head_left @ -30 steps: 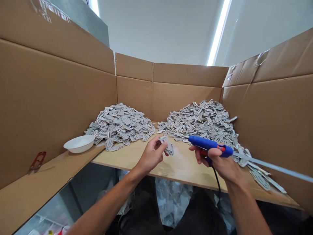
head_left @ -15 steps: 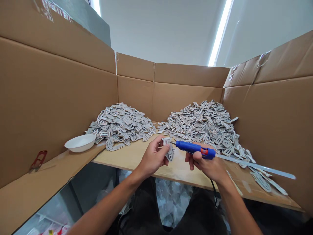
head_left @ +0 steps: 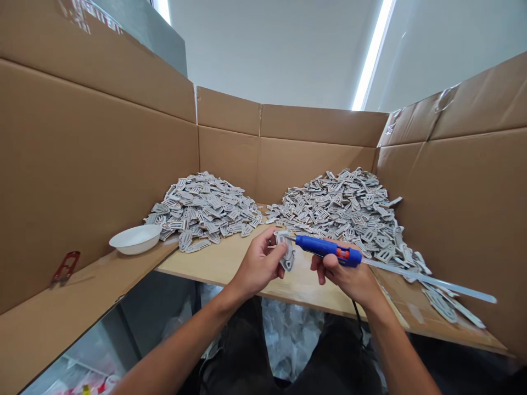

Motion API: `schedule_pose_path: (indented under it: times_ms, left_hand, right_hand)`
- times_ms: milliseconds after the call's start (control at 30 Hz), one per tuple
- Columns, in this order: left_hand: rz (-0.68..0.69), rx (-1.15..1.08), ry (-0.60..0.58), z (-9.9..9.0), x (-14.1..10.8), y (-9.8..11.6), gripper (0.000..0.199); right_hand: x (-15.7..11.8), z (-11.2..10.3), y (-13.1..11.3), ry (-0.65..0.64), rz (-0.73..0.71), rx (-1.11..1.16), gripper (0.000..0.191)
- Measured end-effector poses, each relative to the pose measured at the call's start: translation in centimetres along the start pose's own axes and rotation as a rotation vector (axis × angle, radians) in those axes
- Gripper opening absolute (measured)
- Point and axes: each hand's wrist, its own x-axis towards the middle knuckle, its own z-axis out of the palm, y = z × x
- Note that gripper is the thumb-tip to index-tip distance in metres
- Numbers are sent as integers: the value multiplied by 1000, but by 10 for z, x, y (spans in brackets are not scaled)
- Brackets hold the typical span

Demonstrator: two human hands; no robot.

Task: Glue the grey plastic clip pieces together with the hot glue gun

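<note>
Between the thumb and fingers of my left hand [head_left: 262, 259] is a small grey slotted piece [head_left: 289, 255], held upright above the table's front part. My right hand [head_left: 345, 277] is closed round a blue glue gun [head_left: 326, 249] with a red part in its body. The gun's metal nozzle points left and meets the upper part of the grey piece; whether it touches cannot be made out. A long translucent glue stick [head_left: 432, 280] sticks out of the gun's rear. A black cord hangs below my right hand.
Two heaps of similar grey pieces, a left heap [head_left: 212, 206] and a right heap [head_left: 343, 206], lie on the wooden table [head_left: 230, 258]. A white bowl [head_left: 135, 240] and a red-handled tool [head_left: 66, 267] are at the left. Cardboard walls [head_left: 321, 159] surround the table.
Almost nothing differs. The grey piece in my left hand has turned very slightly, and the glue gun's nozzle stays at its upper part.
</note>
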Motion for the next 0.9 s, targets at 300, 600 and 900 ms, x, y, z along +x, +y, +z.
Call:
schedule_pose_path:
  times_ms: [300, 600, 900]
  left_hand:
    - [9, 18, 9, -1, 1, -4, 29]
    - [59, 71, 27, -2, 1, -10, 28]
    - [99, 120, 64, -1, -1, -5, 30]
  right_hand:
    - [1, 0, 1, -4, -9, -14, 60]
    - [-1, 2, -2, 51, 2, -113, 60]
    - [-3, 7, -1, 106, 9, -187, 58]
